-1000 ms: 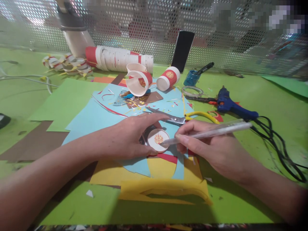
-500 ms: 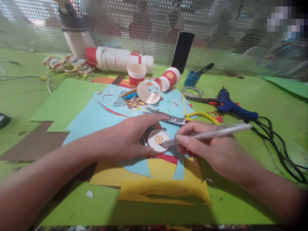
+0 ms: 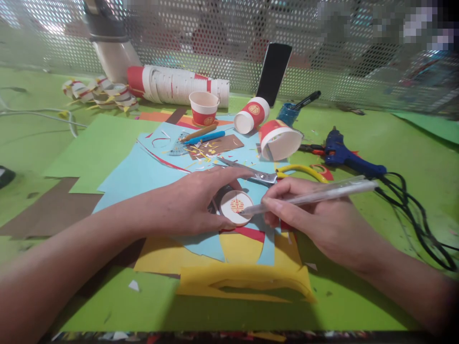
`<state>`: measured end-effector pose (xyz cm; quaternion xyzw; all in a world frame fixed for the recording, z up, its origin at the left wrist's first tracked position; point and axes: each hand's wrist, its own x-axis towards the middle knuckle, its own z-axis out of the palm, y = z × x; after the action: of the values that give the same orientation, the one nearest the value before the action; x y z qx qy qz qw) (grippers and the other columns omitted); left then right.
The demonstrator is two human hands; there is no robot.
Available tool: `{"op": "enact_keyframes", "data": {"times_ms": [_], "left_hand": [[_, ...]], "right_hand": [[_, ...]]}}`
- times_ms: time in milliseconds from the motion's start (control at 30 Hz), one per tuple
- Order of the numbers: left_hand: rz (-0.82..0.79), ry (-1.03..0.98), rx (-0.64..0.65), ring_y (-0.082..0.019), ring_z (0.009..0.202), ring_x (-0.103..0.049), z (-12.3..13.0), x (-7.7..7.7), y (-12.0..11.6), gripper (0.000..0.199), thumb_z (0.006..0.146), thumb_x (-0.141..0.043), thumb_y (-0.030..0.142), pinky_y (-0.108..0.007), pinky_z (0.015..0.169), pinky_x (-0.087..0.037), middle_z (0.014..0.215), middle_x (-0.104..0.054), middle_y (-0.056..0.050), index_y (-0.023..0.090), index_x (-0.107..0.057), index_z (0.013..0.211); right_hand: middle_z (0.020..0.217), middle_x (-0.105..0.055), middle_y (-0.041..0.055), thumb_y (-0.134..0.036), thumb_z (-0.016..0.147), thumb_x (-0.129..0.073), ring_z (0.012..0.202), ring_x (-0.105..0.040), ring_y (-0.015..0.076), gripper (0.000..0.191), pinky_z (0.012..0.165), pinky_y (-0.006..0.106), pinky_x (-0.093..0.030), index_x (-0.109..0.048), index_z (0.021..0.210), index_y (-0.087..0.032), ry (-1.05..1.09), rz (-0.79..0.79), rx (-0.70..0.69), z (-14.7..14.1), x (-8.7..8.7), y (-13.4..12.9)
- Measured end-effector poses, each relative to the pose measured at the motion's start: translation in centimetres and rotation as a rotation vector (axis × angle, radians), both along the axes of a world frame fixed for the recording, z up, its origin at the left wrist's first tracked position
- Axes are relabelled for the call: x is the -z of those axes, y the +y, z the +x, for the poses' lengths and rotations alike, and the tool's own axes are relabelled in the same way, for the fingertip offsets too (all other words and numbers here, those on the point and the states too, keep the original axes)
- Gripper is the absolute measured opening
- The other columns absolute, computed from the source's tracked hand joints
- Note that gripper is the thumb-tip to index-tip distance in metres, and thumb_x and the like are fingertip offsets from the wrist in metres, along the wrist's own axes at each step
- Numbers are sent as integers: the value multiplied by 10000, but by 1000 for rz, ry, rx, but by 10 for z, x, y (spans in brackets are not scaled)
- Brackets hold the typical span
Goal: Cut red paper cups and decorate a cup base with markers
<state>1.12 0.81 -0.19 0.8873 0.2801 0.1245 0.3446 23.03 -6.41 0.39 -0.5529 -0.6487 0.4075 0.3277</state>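
Note:
My left hand [image 3: 201, 198] curves its thumb and fingers round the edge of a small white paper disc [image 3: 234, 216] printed with an orange-red pattern. Something dark and round is partly visible behind the disc. In my right hand [image 3: 304, 210] a slim whitish translucent pen [image 3: 322, 193] is pinched, its tip touching the disc near the printed pattern. Scissors [image 3: 263, 177] with yellow handles lie just beyond both hands. Under the hands are light blue paper [image 3: 143, 174] and yellow paper [image 3: 161, 255].
A cut paper cup [image 3: 281, 141] lies on its side near the blue glue gun [image 3: 339, 148], whose black cable trails right. Farther back are paper cups [image 3: 203, 109], a long cup stack [image 3: 179, 88], a leaning phone [image 3: 274, 74] and a bottle [image 3: 111, 48]. Perforated metal screen [image 3: 229, 28] stands behind.
The cut paper cup has rolled right, from beside the blue and brown pens to near the glue gun, uncovering the brown card. My hands have barely moved.

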Motion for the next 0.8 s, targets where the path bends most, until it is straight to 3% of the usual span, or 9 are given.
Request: {"op": "enact_keyframes", "data": {"times_ms": [800], "left_hand": [[20,5,11,-225,1063,-622,0,0,0,718,757,-719,275,-321,888,-481,1241,-647,-40,270,-430,1415]], "right_hand": [[674,-656,-26,-337,893,-631,600,-579,109,152,554,226,-470,-646,801,-217,31,-54,-11,2,1,-2]]}}
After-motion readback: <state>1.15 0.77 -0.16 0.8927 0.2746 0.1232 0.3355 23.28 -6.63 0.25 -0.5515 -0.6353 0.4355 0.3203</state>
